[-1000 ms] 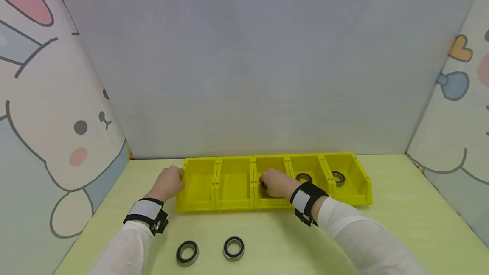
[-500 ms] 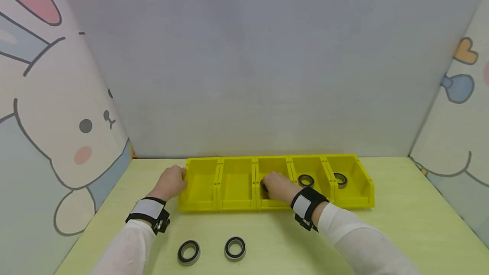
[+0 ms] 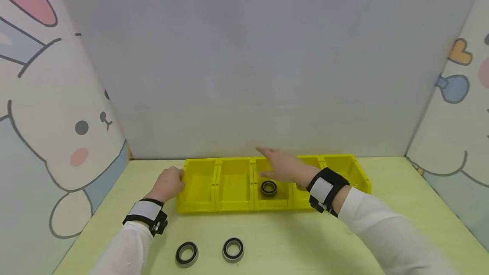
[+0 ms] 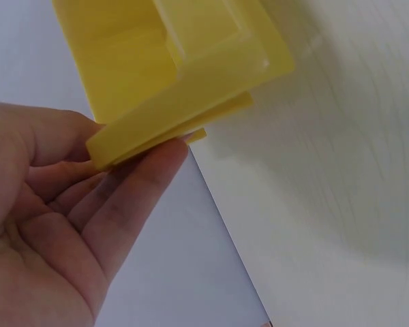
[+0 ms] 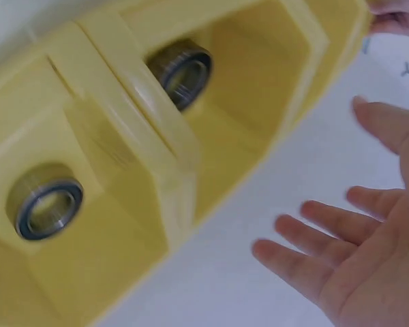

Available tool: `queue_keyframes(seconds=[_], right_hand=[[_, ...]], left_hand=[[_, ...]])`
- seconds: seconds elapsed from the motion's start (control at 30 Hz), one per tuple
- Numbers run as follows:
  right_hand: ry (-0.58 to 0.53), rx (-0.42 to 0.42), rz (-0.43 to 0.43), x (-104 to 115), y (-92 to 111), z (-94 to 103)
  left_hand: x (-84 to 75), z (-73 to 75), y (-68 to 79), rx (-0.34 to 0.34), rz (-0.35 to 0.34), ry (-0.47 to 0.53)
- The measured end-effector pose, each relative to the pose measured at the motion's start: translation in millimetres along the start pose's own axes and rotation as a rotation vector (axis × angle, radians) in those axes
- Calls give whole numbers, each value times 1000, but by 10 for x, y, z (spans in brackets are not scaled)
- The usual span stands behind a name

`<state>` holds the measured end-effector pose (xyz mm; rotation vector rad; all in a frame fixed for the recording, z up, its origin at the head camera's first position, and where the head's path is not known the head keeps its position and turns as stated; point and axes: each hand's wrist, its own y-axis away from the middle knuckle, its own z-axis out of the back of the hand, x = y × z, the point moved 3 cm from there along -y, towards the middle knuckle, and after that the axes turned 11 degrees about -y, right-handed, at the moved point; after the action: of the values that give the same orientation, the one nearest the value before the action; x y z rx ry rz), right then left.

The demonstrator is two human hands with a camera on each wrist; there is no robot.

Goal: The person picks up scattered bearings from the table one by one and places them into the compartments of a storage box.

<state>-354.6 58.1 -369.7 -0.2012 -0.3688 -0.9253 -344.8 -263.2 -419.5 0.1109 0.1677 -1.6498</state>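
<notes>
Yellow bins (image 3: 234,181) had one end pinched by my left fingers (image 4: 140,197), my right fingers (image 5: 293,268) outstretched near a bearing (image 3: 269,195).

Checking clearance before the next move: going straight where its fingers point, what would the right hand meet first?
The right hand would probably meet the grey wall behind the yellow bins, though depth is unclear in the head view.

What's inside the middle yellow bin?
One black-and-silver ring lies in the middle bin, toward the front. In the head view, the right hand covers part of the bin's back; whatever is directly under the ring is hidden.
</notes>
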Motion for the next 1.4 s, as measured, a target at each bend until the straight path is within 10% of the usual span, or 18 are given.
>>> queue_keyframes(seconds=[0.37, 1.4], right_hand=[[184, -161, 279, 442, 400, 165], [50, 326, 495, 758, 727, -1436]], left_hand=[[31, -16, 1, 11, 13, 2], [-2, 5, 6, 19, 7, 4]])
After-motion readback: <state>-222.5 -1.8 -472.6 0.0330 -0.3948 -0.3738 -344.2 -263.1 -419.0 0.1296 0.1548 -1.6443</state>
